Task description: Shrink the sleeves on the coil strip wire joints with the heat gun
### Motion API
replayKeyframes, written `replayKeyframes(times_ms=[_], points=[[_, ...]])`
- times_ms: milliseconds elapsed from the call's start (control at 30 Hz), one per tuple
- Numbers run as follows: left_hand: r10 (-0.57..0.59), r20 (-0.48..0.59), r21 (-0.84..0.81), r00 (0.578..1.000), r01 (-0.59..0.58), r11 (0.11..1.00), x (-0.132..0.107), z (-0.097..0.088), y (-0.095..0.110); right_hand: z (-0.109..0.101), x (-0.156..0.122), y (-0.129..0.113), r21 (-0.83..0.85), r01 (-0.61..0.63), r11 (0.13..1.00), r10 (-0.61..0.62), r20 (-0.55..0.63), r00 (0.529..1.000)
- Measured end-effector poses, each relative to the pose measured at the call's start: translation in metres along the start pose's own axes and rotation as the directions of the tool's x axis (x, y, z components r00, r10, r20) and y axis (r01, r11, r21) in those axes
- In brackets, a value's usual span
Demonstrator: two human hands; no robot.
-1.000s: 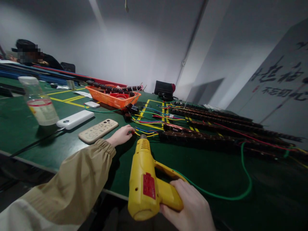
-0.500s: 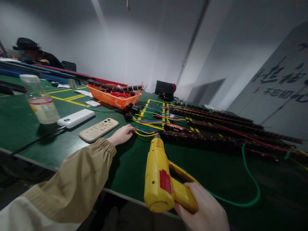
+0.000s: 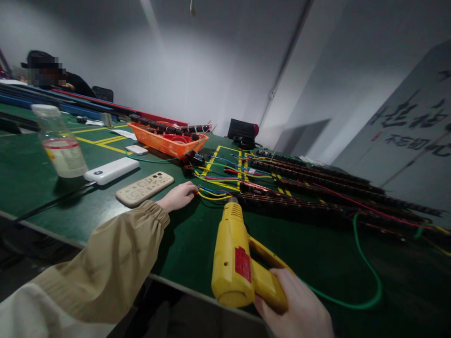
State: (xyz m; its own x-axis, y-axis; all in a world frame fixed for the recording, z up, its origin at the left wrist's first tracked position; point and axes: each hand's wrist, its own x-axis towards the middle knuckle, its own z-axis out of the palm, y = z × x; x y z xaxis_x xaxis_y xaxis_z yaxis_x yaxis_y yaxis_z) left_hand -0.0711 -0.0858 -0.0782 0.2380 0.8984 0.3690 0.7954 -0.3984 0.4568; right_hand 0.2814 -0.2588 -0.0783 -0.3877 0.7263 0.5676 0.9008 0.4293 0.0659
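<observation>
A yellow heat gun (image 3: 232,258) with a red label is gripped by its handle in my right hand (image 3: 298,300). Its metal nozzle points away from me, close to the yellow and blue wires (image 3: 213,195). My left hand (image 3: 179,196), in a tan sleeve, reaches over the green table to the tips of these wires. Its fingers are closed there, pinching the wire ends. From the wires, a long dark bundled assembly (image 3: 299,206) with copper strips runs off to the right.
Left of my hand lie a phone in a beige case (image 3: 145,188) and a white power bank (image 3: 112,171), near a bottle (image 3: 63,152). An orange basket (image 3: 169,146) of dark parts stands behind. A green cable (image 3: 377,281) loops at right. Another person (image 3: 75,83) sits far left.
The heat gun has shifted very slightly to the right at its nozzle. My left hand stays at the wire ends, and the view has tilted a little.
</observation>
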Motion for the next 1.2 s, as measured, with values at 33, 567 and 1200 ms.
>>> replayKeyframes(times_ms=[33,567,1200], points=[[-0.001,0.002,0.001,1.000,0.001,1.000,0.000,0.000,0.000,0.000,-0.001,0.000,-0.010,0.011,1.000,-0.011,-0.007,1.000],[-0.022,0.011,0.011,1.000,0.021,1.000,0.001,-0.002,0.003,0.007,-0.002,-0.042,0.092,-0.072,0.993,0.077,-0.054,0.996],[-0.010,-0.004,0.034,1.000,0.010,0.999,0.001,-0.001,0.002,0.012,0.011,-0.064,0.120,0.068,0.990,-0.058,-0.088,0.994]])
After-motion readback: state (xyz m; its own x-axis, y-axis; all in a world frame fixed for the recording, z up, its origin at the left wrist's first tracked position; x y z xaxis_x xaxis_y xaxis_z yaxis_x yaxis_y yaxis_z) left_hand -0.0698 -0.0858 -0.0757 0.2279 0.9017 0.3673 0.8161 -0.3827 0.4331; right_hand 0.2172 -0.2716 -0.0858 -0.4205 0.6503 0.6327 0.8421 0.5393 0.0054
